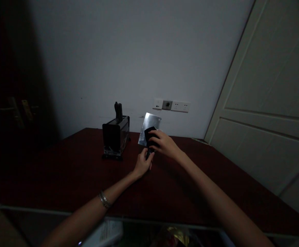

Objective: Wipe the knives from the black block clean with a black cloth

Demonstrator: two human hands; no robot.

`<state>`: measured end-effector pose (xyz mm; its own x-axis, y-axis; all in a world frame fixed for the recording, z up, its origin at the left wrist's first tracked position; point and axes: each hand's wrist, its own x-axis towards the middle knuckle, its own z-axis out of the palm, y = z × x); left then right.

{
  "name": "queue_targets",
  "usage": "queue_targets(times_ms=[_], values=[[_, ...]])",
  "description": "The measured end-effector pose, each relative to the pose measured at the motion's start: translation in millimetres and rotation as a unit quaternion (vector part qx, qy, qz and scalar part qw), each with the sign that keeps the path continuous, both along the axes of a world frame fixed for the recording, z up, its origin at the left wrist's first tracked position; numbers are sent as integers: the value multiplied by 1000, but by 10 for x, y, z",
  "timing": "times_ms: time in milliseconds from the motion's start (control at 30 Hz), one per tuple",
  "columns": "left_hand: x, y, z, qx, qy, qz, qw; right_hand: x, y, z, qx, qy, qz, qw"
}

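Observation:
A cleaver (151,120) is held up over the table, its broad shiny blade pointing away from me. My left hand (142,164) is wrapped round its dark handle (148,154). My right hand (166,144) grips a black cloth (149,133) that lies against the lower part of the blade, and its fingers are bent over the cloth. To the left of the hands stands a black knife block (112,137) with dark-handled knives (118,110) sticking out of its top.
The dark red table (87,181) reaches back to a pale wall with sockets (180,106). A light panelled door (267,103) borders the right side. Below the front edge, a white object (110,233) and a gold wrapper (178,236) show in part.

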<state>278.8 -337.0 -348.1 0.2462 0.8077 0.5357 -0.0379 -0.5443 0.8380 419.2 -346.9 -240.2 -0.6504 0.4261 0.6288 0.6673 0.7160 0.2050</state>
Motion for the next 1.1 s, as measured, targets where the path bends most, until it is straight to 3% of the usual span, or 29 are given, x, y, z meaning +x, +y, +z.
queue_targets(times_ms=[167, 400, 667, 1000, 1100], values=[[-5, -28, 51, -5, -8, 2, 1000, 40, -21, 80, -36, -33, 43, 998], [6, -64, 70, 15, -1, 23, 1000, -76, -20, 54, -6, 2, 19, 1000], [9, -68, 105, 3, -20, 6, 1000, 24, -41, 162, -49, -47, 51, 996], [-9, -55, 67, 15, 19, 28, 999, -39, -120, 5, 25, -30, -43, 998], [-3, -46, 72, 9, 19, 23, 1000, -15, -133, -7, 22, -24, -38, 999]])
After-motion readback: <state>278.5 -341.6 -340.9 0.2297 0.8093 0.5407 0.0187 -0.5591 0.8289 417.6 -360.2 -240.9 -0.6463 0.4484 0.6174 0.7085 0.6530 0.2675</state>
